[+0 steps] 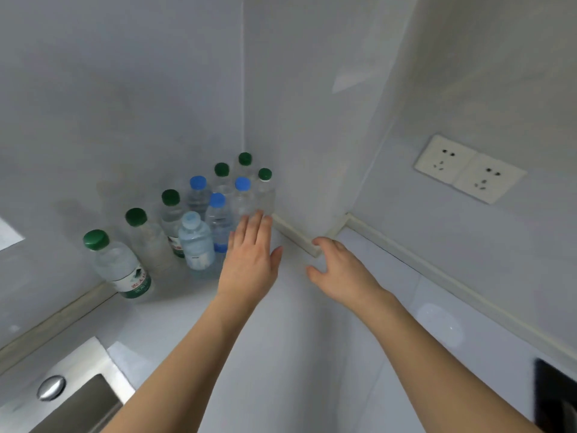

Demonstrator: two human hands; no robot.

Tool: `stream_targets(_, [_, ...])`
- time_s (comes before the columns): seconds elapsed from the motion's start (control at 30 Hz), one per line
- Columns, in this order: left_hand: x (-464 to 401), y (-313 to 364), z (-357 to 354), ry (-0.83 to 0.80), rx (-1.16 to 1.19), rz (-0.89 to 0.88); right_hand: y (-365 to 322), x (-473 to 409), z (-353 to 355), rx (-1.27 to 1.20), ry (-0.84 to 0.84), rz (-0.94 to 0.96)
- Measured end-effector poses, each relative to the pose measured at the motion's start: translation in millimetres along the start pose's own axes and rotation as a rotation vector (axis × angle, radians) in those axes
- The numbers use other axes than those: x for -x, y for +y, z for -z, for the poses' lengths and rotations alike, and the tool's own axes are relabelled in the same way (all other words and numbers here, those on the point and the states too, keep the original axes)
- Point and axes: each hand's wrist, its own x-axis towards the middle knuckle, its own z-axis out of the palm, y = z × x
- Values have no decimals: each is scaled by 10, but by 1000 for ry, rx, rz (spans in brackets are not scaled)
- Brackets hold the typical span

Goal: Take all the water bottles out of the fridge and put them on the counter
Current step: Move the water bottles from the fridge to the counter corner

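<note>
Bottles, clear plastic water ones (199, 214), are standing in a bunch in the back corner of the pale grey counter (281, 354), close to the wall. I'm counting ten: six w/ green caps, three w/ blue caps, one w/ a pale frosted cap. The green-cap one w/ a white and green label (120, 265) is standing at the left end, a bit apart from the rest. The frosted-cap one (196, 242) is at the front.

I'm seeing the left hand (251, 256) reaching out flat, fingers straight and together, not holding anything. Its fingertips are right by the bottom of the blue-cap bottle (243, 198) and the green-cap bottle (265, 190) at the right side of the bunch; can't tell if they're touching.

The right hand (340, 270) is hanging just above the counter, fingers loose and a bit bent, holding nothing. It's near the cream strip (293, 234) running along the bottom of the wall.

Bottom left, a shiny metal sink (71, 398) is showing. Up right, a white double wall socket (468, 168) is on the wall.
</note>
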Motion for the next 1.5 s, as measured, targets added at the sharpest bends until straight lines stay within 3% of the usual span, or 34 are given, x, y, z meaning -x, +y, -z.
stream_targets(0.33, [227,1409,-520,-300,23,-226,1193,1153,502,11,128,-264])
stream_targets(0.57, [774,2895,-759,-379,8,-497,2089,2502,776,-28,266,-469])
stream_targets(1.0, [3120,5723,-1004,-509,119,-986,3393,6043,917,-71,513,-863])
stream_targets(1.37, [5252,7560,-867,-553,217,-1513,3624,8714,712,-123,773,-1273])
stream_targets(1.5, [5651,7866,-860,-554,230,-1616,3626,9141,624,-148,818,-1361])
